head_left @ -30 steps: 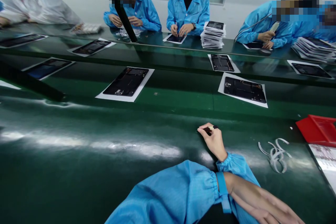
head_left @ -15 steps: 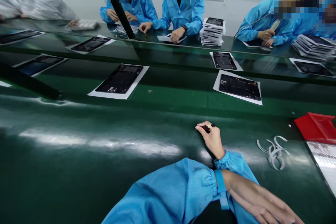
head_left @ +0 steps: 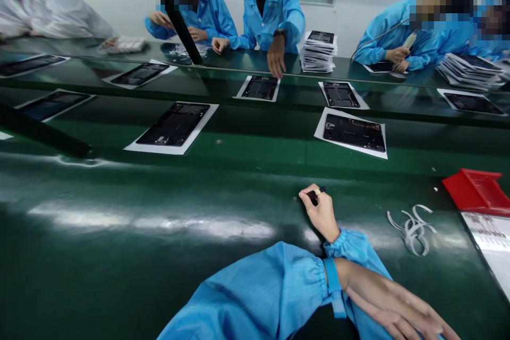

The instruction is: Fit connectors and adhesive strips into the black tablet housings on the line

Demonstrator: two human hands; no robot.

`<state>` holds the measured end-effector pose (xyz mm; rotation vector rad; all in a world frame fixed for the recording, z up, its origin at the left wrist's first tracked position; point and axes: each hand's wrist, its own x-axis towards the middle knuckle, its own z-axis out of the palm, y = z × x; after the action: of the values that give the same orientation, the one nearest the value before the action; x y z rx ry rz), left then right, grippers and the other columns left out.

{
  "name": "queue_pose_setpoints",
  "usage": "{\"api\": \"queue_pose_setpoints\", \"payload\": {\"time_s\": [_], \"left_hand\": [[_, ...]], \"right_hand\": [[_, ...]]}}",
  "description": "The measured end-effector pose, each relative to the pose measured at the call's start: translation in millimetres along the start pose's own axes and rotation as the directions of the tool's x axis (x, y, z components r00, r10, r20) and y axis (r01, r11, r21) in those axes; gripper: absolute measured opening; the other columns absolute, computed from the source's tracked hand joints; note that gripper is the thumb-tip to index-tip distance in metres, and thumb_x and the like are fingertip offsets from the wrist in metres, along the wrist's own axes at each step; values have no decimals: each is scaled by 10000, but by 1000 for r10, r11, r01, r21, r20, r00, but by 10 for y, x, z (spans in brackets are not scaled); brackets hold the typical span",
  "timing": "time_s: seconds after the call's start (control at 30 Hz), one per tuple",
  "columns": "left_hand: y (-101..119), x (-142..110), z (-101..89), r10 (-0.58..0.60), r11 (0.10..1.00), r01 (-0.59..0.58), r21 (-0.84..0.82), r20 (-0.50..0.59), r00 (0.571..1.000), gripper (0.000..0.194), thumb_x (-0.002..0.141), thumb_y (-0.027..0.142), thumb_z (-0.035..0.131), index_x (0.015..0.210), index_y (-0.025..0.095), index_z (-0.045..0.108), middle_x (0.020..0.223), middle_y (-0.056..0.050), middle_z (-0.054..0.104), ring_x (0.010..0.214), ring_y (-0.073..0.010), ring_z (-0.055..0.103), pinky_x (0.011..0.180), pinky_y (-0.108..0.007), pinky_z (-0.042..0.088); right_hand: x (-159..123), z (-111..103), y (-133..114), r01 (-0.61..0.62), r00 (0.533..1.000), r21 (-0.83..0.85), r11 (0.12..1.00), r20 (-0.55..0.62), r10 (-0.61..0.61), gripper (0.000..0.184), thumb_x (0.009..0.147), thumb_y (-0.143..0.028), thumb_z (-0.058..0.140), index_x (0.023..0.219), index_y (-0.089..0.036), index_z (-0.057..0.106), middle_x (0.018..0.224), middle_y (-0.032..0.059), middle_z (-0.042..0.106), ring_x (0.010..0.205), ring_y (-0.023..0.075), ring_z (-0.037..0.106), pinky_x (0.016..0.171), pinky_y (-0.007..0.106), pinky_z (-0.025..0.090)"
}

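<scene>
My right hand (head_left: 322, 213) rests on the dark green table top (head_left: 159, 255), its fingers pinched round a small black piece (head_left: 317, 193) with a pale tip. My left hand (head_left: 392, 305) reaches across from a blue sleeve and lies flat on my right forearm, fingers stretched out and holding nothing. A few curled white strips (head_left: 412, 226) lie to the right of my right hand. Beyond it, on the green belt (head_left: 263, 146), lie black tablet frames on white sheets, one at the left (head_left: 173, 125) and one at the right (head_left: 353, 133).
A red tray (head_left: 474, 191) and a printed sheet (head_left: 492, 241) sit at the right edge. Several people in blue coats work along the far side. One person's hand (head_left: 276, 61) reaches down to a frame (head_left: 260, 87). Stacks of frames (head_left: 319, 53) stand there.
A person across the belt has stretched an arm down and a new frame on a sheet now lies on the far lane. The frames on the belt have shifted left. My hands barely moved.
</scene>
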<state>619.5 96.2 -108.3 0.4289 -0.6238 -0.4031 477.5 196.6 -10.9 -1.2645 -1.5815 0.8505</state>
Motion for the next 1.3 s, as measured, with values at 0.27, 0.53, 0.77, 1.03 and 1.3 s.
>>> {"api": "queue_pose_setpoints", "payload": {"time_s": [0.27,0.53,0.77,1.03,1.3], "left_hand": [[-9,33,-30,18,1000,-18,-20,12,1000,614,588,301,761,1178,231,606,1004,-80,667,812,-296,713,801,-497,541],[134,-81,248,-2,1000,2,-5,-27,1000,524,672,285,693,1183,202,607,1037,-82,647,1047,-304,659,851,-469,528],[121,-138,247,33,997,-34,-70,-4,999,586,685,270,702,1250,189,568,1088,-89,638,1006,-298,678,857,-462,527],[180,-139,290,18,994,-14,-107,37,999,567,728,220,701,1278,212,564,1092,-79,661,911,-271,708,856,-461,530],[484,-358,981,-78,985,59,-164,-107,991,378,853,163,613,1226,225,609,1119,-25,654,1063,-190,661,920,-318,526]], "right_hand": [[30,22,48,-27,1000,32,999,4,26,245,875,-427,575,829,-205,667,831,42,700,764,209,659,694,292,501],[25,42,16,-36,999,58,998,26,35,213,829,-410,635,775,-209,683,752,25,686,668,189,633,624,276,489],[63,20,91,-58,984,184,981,-154,87,220,891,-398,555,846,-187,594,795,34,644,738,175,647,705,288,519],[48,36,76,-54,989,231,971,-125,84,414,994,-482,345,843,-179,584,878,78,655,799,184,659,729,309,545],[-24,9,-2,13,1000,68,998,6,-13,422,1005,-452,345,864,-197,650,808,53,637,824,202,640,864,366,494]]}}
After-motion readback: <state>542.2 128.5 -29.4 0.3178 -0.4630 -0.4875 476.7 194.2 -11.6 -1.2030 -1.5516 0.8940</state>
